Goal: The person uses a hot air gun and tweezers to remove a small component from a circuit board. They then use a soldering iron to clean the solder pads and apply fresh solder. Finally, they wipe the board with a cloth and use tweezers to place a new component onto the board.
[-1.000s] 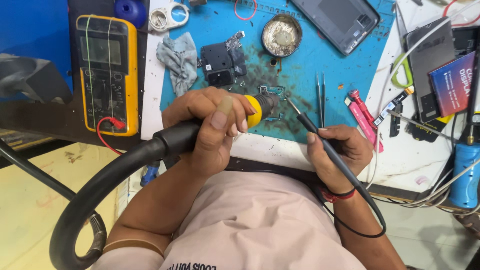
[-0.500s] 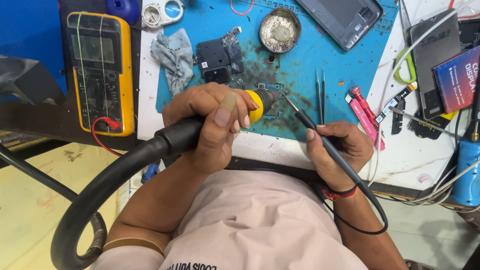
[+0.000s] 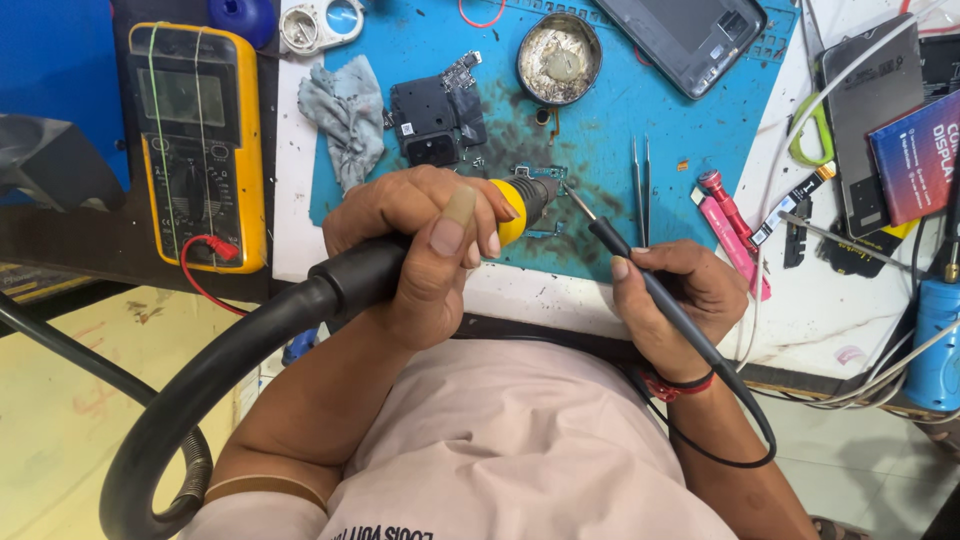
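At centre of the surface, on a blue rubbery work mat, the left hand is clenched round the thick black handle of a hot-air tool with a yellow collar and short metal nozzle; a heavy, smooth black hose loops back from it past the person's forearm. The right hand grasps a slim black soldering iron pen-fashion, its thin cord trailing under the wrist. Both tips converge on a small green circuit piece lying on the scorched, dark-speckled part of the mat.

Compared with the views half a second and one second ago, the two tools keep almost the same pose; the nozzle and the iron tip appear slightly closer together over the piece, which suggests steady, sustained heating rather than a repositioning.

Surrounding items: a black, irregular phone board just beyond the left hand; a crumpled grey cloth beside it; a round metal tin holding dull, crusted residue; a grey phone back shell at the far edge; two thin steel tweezers lying parallel near the iron; a pink-red pen-shaped tool; and a yellow-cased multimeter with a red lead, well apart to the left.
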